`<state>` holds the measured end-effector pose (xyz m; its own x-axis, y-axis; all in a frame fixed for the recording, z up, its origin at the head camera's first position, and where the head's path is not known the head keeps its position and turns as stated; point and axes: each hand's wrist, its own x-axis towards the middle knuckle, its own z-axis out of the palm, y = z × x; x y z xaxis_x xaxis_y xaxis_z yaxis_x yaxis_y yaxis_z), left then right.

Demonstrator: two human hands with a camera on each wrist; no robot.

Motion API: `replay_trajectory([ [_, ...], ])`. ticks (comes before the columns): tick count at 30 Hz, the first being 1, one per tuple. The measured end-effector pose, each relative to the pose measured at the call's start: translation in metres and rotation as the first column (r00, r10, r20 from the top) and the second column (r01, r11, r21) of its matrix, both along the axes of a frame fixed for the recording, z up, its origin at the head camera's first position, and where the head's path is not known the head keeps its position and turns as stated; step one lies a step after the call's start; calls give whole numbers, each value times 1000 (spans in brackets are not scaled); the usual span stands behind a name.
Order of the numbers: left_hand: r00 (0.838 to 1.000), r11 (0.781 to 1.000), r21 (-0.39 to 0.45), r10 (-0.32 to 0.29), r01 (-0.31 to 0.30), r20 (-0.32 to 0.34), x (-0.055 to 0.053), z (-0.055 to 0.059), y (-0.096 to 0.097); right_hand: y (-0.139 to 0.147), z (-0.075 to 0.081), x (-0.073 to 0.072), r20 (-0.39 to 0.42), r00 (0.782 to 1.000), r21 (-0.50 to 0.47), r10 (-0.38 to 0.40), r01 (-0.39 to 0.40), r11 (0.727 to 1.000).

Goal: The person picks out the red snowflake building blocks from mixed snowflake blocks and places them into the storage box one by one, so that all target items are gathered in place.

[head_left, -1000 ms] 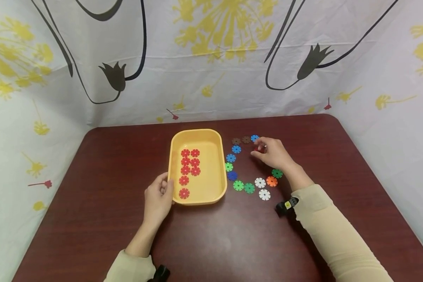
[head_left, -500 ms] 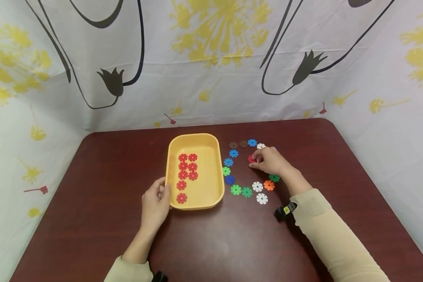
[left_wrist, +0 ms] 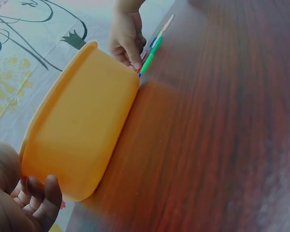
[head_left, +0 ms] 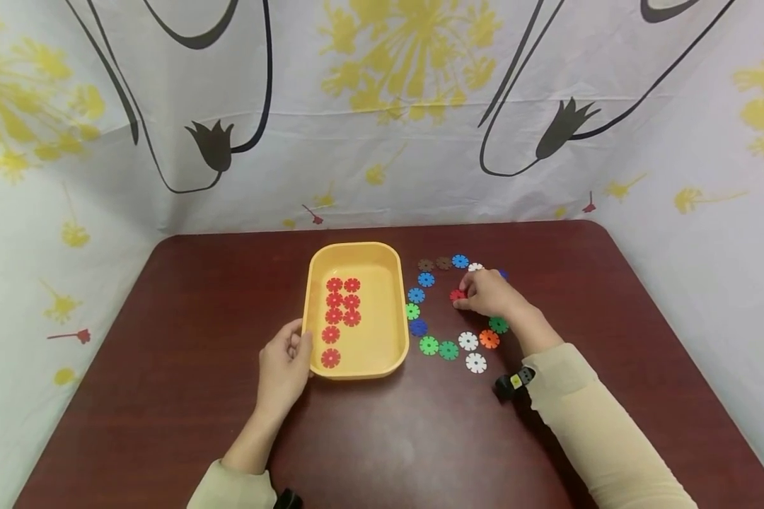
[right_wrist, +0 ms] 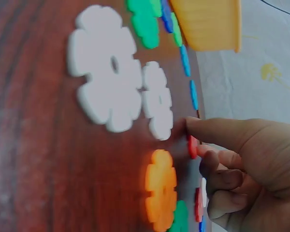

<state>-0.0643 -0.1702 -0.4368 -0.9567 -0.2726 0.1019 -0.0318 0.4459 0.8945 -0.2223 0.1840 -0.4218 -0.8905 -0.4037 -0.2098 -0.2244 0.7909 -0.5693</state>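
My left hand (head_left: 284, 362) grips the left side of a yellow plastic tray (head_left: 387, 357), thumb over its rim. Several red notched flower discs (head_left: 331, 334) lie flat in two columns in the tray's left half. To the right of the tray my right hand (head_left: 489, 295) pinches a red flower disc (head_left: 457, 295) between thumb and fingers, low over the table. The right wrist view shows this red disc (right_wrist: 192, 146) edge-on beside the thumb. Another red disc (right_wrist: 198, 205) shows beyond the curled fingers there.
Loose discs form a rough ring around the right hand: brown (head_left: 426, 265), blue (head_left: 417, 295), light green (head_left: 429, 345), white (head_left: 476, 363), orange (head_left: 489, 339) and dark green (head_left: 499, 324). The dark red table (head_left: 382, 438) meets a patterned cloth (head_left: 382, 191) at the back.
My right hand has shifted slightly toward me with the red disc, uncovering a white disc behind it. The left hand keeps its grip on the tray. The head view has tilted slightly.
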Motion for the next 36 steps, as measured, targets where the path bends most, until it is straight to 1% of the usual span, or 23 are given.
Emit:
replay_trajectory([
  [2, 1000, 1000, 0, -3, 3, 7, 0, 0, 0, 0, 0, 1, 28, 1000, -11, 6, -6, 1000],
  [5, 1000, 1000, 0, -2, 2, 18, 1, 0, 1, 0, -2, 3, 46, 999, -25, 21, -20, 999],
  [15, 1000, 1000, -2, -12, 12, 17, 1, 0, 0, 0, -3, 6, 12, 1000, -41, 14, -14, 999],
  [18, 1000, 1000, -1, -14, 14, 9, 0, 1, 0, 0, -2, 6, 19, 1000, -56, 5, -4, 998],
  [22, 1000, 1000, -5, -11, 11, -7, -2, 1, -1, -2, -1, 4, 7, 1000, -76, 8, -8, 997],
  [25, 1000, 1000, -7, -6, 6, -10, -3, 1, -1, -2, -1, 4, 9, 1000, -84, 20, -19, 996],
  [29, 1000, 1000, -8, 0, 1, 4, -3, 0, -1, -2, 0, 4, 43, 998, -80, 38, -35, 996],
  [31, 1000, 1000, -11, 1, 0, 9, -2, 0, -1, -1, 0, 5, 45, 998, -73, 50, -47, 996],
  [33, 1000, 1000, -12, 1, -1, 8, -2, 0, 0, 0, -1, 5, 35, 998, -67, 55, -52, 996],
  [36, 1000, 1000, -18, -3, 2, -1, -2, 1, 0, 1, -3, 5, -7, 998, -54, 64, -65, 996],
])
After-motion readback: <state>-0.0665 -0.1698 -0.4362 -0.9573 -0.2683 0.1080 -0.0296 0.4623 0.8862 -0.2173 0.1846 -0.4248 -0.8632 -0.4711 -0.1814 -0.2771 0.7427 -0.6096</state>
